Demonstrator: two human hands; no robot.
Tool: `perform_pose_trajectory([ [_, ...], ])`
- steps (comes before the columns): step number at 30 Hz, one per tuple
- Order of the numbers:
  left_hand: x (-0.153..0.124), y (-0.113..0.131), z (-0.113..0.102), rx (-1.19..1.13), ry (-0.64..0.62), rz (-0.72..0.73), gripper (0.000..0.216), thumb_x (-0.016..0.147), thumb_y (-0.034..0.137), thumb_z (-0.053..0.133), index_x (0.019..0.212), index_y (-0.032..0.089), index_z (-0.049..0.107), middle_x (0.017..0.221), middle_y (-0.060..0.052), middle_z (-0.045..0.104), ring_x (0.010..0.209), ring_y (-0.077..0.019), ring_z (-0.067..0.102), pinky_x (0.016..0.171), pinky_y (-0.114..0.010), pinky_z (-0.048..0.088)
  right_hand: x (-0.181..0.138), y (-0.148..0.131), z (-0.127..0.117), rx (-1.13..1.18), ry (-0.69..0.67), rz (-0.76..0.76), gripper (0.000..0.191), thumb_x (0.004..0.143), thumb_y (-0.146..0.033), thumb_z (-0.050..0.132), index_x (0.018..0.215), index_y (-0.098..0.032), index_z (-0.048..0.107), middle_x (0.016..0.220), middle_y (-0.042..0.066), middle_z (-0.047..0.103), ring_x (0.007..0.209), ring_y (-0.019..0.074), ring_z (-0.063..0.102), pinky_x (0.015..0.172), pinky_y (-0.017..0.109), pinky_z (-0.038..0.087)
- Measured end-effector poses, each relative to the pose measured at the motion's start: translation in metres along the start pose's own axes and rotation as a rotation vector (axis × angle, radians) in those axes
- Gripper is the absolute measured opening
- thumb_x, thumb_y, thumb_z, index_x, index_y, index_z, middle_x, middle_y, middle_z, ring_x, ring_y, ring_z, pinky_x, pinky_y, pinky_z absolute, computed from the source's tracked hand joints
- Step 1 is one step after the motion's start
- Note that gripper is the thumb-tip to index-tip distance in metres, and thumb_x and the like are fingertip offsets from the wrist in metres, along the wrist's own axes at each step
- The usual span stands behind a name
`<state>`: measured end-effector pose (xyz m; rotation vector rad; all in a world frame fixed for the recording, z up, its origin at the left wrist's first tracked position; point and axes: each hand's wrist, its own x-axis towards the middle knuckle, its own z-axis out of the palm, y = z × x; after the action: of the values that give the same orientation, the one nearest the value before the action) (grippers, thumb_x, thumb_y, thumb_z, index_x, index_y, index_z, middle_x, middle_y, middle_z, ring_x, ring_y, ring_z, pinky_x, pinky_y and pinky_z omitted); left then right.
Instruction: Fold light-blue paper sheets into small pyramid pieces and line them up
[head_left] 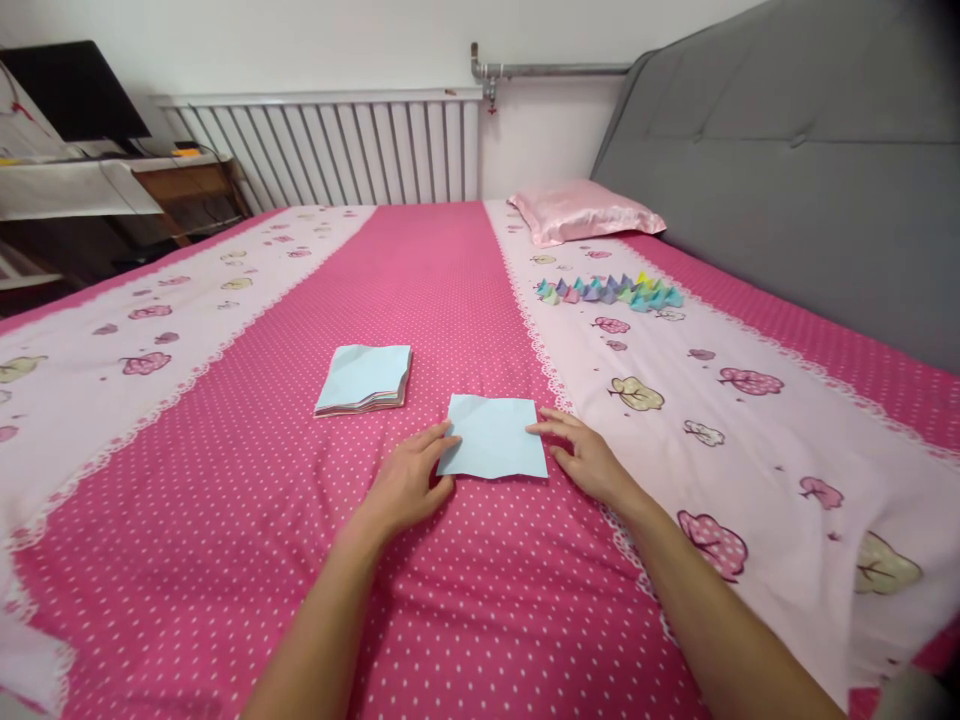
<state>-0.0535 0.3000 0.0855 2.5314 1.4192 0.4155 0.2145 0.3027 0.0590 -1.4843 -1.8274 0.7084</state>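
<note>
A single light blue paper square (495, 435) lies flat on the pink dotted bed sheet (420, 300). My left hand (409, 482) rests at its left edge, fingers stretched out and touching the paper. My right hand (581, 452) lies at its right edge, fingers spread flat with the tips on the paper. Neither hand grips anything. A stack of paper squares (365, 379), light blue on top, sits to the left and a little farther away.
A row of several small folded paper shapes (609, 291) in pastel colours lies on the sheet's pale band at the right. A pink pillow (583, 211) sits by the grey headboard (787, 170). A radiator (337, 150) lines the far wall; a desk (112, 180) stands far left.
</note>
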Motion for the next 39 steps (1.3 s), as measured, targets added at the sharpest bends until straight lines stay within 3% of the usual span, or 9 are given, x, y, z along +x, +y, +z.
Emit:
perform_pose_trajectory([
  [8,0.001,0.006,0.003,0.025,0.161,0.104,0.032,0.085,0.018,0.041,0.106,0.019,0.065,0.122,-0.010,0.057,0.113,-0.0226,0.053,0.097,-0.042,0.041,0.000,-0.001,0.007,0.008,0.078,-0.044,0.032,0.076,-0.017,0.055,0.104,-0.024,0.067,0.131,0.007,0.049,0.117,0.0224,0.049,0.100,0.038,0.036],
  [13,-0.008,0.017,-0.001,-0.099,0.112,0.193,0.030,0.086,0.021,0.042,0.105,0.024,0.065,0.115,-0.007,0.062,0.105,-0.0191,0.057,0.093,-0.038,0.044,-0.005,-0.003,0.011,0.039,0.102,-0.050,0.023,0.072,-0.015,0.058,0.089,-0.022,0.072,0.122,0.008,0.057,0.110,0.0222,0.055,0.096,0.036,0.039],
  [18,-0.012,0.020,0.000,-0.195,0.079,0.233,0.028,0.084,0.023,0.046,0.105,0.023,0.065,0.106,-0.005,0.066,0.102,-0.0171,0.057,0.092,-0.035,0.044,-0.009,-0.003,0.014,0.001,0.104,-0.032,0.022,0.071,-0.016,0.059,0.087,-0.023,0.072,0.122,0.008,0.057,0.108,0.0229,0.056,0.094,0.037,0.041],
  [24,-0.010,0.014,0.012,-0.060,0.137,0.078,0.037,0.077,0.023,0.054,0.113,0.020,0.061,0.115,-0.011,0.059,0.105,-0.0239,0.054,0.092,-0.041,0.043,-0.009,-0.003,0.015,-0.040,0.098,-0.017,0.022,0.071,-0.020,0.059,0.089,-0.023,0.072,0.123,0.009,0.056,0.108,0.0232,0.056,0.094,0.037,0.041],
  [28,-0.006,0.012,0.019,-0.064,0.225,-0.013,0.026,0.080,0.019,0.048,0.097,0.024,0.068,0.106,-0.007,0.063,0.097,-0.0205,0.057,0.087,-0.038,0.045,-0.006,-0.004,0.018,-0.060,0.106,-0.017,0.020,0.074,-0.022,0.056,0.086,-0.023,0.072,0.122,0.007,0.057,0.109,0.0226,0.055,0.095,0.038,0.040],
  [33,0.001,0.012,0.024,-0.121,0.340,-0.202,0.030,0.085,0.031,0.045,0.068,0.020,0.068,0.091,-0.006,0.065,0.088,-0.0195,0.057,0.082,-0.037,0.045,0.002,-0.005,0.022,-0.090,0.106,0.001,0.023,0.079,-0.033,0.052,0.083,-0.020,0.070,0.118,0.008,0.059,0.106,0.0229,0.054,0.094,0.038,0.039],
  [39,0.003,0.024,0.027,-0.039,0.431,-0.383,0.027,0.082,0.032,0.045,0.062,0.019,0.058,0.081,-0.008,0.061,0.085,-0.0225,0.054,0.078,-0.040,0.043,0.006,-0.003,0.026,-0.209,0.162,0.072,0.024,0.078,-0.039,0.053,0.065,-0.020,0.061,0.114,0.008,0.060,0.104,0.0243,0.053,0.091,0.039,0.038],
])
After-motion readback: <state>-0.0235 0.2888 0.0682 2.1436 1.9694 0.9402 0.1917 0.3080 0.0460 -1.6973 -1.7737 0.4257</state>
